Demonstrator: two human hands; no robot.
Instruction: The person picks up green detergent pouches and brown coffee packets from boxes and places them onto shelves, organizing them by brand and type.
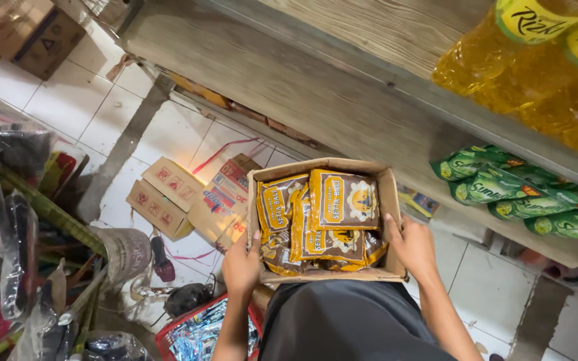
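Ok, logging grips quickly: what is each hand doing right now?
Left hand: closed on the left side of the cardboard box of brown packets.
Right hand: closed on the box's right side.

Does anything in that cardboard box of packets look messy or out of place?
Yes. The brown and yellow sachets in the open cardboard box lie jumbled, overlapping at angles. The left hand and right hand grip the box's sides.

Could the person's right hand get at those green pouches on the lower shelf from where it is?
Probably yes. The right hand grips the side of the cardboard box, so it would have to let go first, but nothing stands between it and the green pouches.
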